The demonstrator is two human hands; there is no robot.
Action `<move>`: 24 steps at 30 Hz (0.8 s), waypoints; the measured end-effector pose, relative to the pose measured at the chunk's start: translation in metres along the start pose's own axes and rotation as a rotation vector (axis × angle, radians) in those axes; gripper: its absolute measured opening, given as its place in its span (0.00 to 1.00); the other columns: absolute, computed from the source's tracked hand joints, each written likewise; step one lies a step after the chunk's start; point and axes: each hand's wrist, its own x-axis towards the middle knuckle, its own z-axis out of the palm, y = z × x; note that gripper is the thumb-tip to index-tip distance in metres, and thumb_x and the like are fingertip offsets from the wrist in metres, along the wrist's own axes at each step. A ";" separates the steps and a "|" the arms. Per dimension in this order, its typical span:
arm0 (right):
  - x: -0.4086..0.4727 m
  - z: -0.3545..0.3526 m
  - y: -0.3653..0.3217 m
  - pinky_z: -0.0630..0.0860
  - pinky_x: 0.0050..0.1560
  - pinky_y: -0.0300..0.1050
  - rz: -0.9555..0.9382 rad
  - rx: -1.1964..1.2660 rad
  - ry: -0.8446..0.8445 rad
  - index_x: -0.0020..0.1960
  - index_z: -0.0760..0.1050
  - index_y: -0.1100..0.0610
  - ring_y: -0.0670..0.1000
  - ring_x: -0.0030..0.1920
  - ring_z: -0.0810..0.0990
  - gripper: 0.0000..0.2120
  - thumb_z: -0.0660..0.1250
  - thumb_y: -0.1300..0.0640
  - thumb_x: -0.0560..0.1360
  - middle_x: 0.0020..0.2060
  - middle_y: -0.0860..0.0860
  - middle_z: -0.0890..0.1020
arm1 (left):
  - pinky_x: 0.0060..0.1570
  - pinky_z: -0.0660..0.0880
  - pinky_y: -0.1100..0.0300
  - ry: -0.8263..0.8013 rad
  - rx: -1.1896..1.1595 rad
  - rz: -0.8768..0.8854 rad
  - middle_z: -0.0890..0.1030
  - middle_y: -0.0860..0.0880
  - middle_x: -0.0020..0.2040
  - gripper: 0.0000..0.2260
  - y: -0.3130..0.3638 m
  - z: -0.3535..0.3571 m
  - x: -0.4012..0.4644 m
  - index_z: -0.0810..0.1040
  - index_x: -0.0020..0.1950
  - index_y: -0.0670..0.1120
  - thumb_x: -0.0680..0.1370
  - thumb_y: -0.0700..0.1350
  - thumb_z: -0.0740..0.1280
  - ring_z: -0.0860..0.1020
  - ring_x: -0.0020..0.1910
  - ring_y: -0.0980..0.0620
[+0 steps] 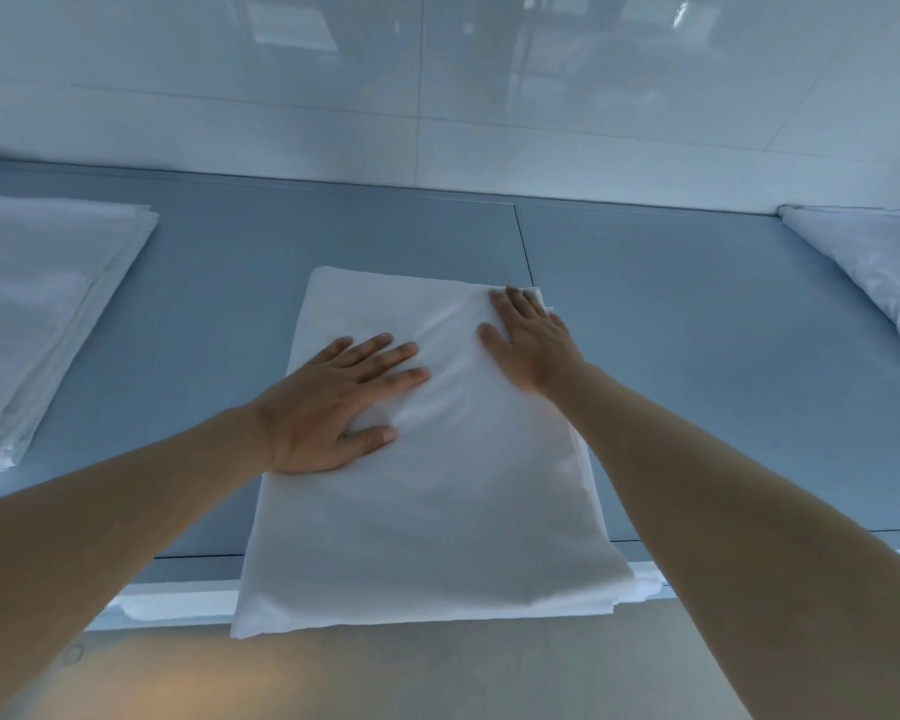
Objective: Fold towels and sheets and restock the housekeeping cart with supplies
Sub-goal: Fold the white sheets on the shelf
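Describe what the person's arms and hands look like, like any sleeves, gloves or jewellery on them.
Both forearms are bare as far as the frame shows, with no sleeves in view. The left hand and the right hand wear no gloves, and no rings, watch or bracelets show on the fingers or wrists. The nails look short and unpainted.

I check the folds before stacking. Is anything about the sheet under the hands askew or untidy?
Slightly. The folded sheet overhangs the table's near edge, and lower layers poke out unevenly at its near right corner. Left hand and right hand press it flat.
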 end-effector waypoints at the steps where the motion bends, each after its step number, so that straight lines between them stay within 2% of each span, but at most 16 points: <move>1: 0.004 0.000 0.000 0.50 0.81 0.57 0.022 0.004 0.005 0.84 0.48 0.48 0.49 0.83 0.47 0.34 0.48 0.36 0.83 0.84 0.48 0.50 | 0.81 0.47 0.48 0.007 -0.002 -0.001 0.44 0.57 0.84 0.31 -0.002 0.000 0.001 0.44 0.83 0.62 0.82 0.66 0.50 0.44 0.83 0.52; 7: -0.005 0.004 -0.002 0.51 0.81 0.56 0.124 0.072 0.093 0.84 0.51 0.50 0.52 0.83 0.50 0.32 0.48 0.39 0.84 0.84 0.49 0.52 | 0.81 0.49 0.50 0.043 -0.003 -0.078 0.47 0.56 0.85 0.29 -0.004 0.002 0.001 0.46 0.83 0.62 0.82 0.65 0.48 0.48 0.83 0.52; 9: -0.020 0.006 -0.005 0.52 0.81 0.55 0.202 0.108 0.127 0.84 0.52 0.52 0.56 0.82 0.52 0.31 0.50 0.42 0.84 0.84 0.52 0.52 | 0.81 0.51 0.48 0.083 0.000 -0.203 0.50 0.53 0.85 0.28 0.001 0.001 -0.002 0.47 0.83 0.62 0.83 0.63 0.46 0.50 0.83 0.51; 13: -0.075 0.015 -0.014 0.54 0.80 0.55 0.258 0.174 0.164 0.84 0.51 0.54 0.58 0.81 0.55 0.31 0.51 0.43 0.84 0.82 0.58 0.56 | 0.74 0.63 0.41 0.115 -0.087 -0.635 0.50 0.50 0.85 0.27 0.032 0.006 -0.013 0.50 0.83 0.60 0.84 0.61 0.49 0.49 0.83 0.46; 15: -0.107 0.019 -0.020 0.58 0.77 0.57 0.290 0.139 0.164 0.84 0.50 0.54 0.59 0.80 0.58 0.32 0.52 0.43 0.84 0.81 0.59 0.58 | 0.71 0.67 0.41 0.125 -0.106 -0.808 0.50 0.47 0.84 0.29 0.055 0.010 -0.025 0.51 0.83 0.58 0.83 0.61 0.53 0.57 0.80 0.40; 17: -0.133 0.023 -0.031 0.63 0.72 0.60 0.326 0.064 0.152 0.84 0.49 0.54 0.60 0.78 0.60 0.34 0.52 0.41 0.83 0.79 0.59 0.60 | 0.65 0.70 0.40 0.139 -0.141 -0.943 0.56 0.41 0.82 0.31 0.076 0.012 -0.039 0.51 0.83 0.56 0.82 0.62 0.55 0.64 0.74 0.36; 20: -0.158 0.024 -0.052 0.69 0.63 0.62 0.393 -0.018 0.121 0.83 0.50 0.55 0.62 0.72 0.64 0.35 0.52 0.38 0.82 0.75 0.61 0.63 | 0.57 0.74 0.41 0.153 -0.214 -1.091 0.65 0.40 0.73 0.32 0.098 0.010 -0.050 0.51 0.83 0.55 0.81 0.64 0.56 0.65 0.67 0.37; 24: -0.170 0.017 -0.063 0.75 0.56 0.59 0.456 0.060 0.105 0.83 0.48 0.56 0.63 0.64 0.65 0.38 0.55 0.36 0.81 0.68 0.60 0.65 | 0.52 0.75 0.44 0.092 -0.172 -1.141 0.65 0.41 0.70 0.32 0.111 0.000 -0.048 0.50 0.83 0.56 0.82 0.65 0.53 0.68 0.62 0.36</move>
